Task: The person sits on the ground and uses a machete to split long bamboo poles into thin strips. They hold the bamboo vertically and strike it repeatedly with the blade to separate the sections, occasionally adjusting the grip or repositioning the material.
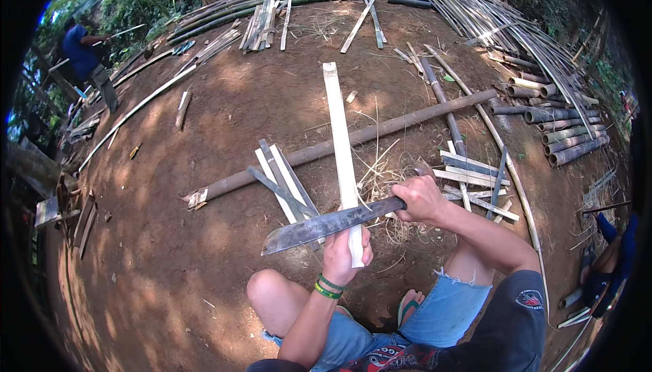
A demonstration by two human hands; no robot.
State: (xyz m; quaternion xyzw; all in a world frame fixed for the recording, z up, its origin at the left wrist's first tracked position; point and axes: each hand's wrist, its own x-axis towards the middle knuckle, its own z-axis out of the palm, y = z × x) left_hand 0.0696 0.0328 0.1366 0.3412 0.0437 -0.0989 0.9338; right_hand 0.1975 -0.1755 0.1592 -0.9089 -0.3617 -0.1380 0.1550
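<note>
My left hand (343, 256) is closed round the near end of a pale split bamboo strip (341, 141), which points away from me. A machete (326, 224) with a dark, worn blade lies across the strip just beyond that hand, its broad tip to the left. My right hand (420, 199) grips the machete's handle, and the handle's curved end sticks out beyond the fist. Thin curled shavings (380, 175) lie on the ground by the right hand. Whether the edge bites into the strip cannot be made out.
A long bamboo pole (292, 154) lies across the ground ahead. Split strips (285, 178) rest against it on the left, and more strips (475, 178) are piled to the right. Cut bamboo tubes (570, 127) are stacked far right. One person (85, 52) stands far left; another (604, 263) is at right.
</note>
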